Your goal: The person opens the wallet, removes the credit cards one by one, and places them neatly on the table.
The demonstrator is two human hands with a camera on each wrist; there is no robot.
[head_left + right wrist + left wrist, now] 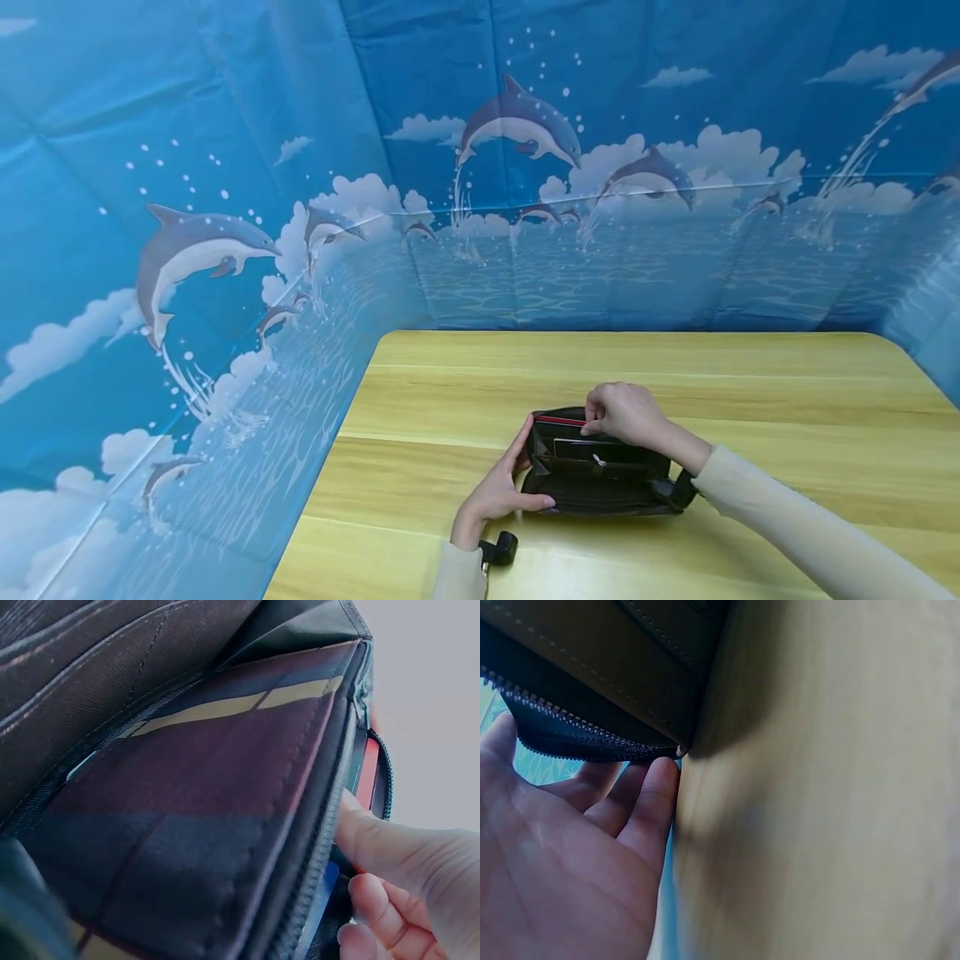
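Note:
A dark zip-around wallet (600,467) stands spread open on the table, its compartments showing. My left hand (498,492) holds its left end, thumb on the near flap and fingers at the far side; in the left wrist view that hand (570,847) meets the zipped edge. My right hand (626,414) reaches over the far compartment and pinches a thin red item (558,421), mostly hidden inside. Seen from the right wrist, the thumb and fingers (386,847) close around the red edge (367,772) beside the zipper. A blue card edge (321,900) shows nearby.
The wallet lies on a yellow wood-grain table (420,392). A blue dolphin-print sheet (337,167) hangs behind and to the left. Black wrist devices (501,550) sit on both wrists. A silver zip pull (598,459) marks the middle pocket.

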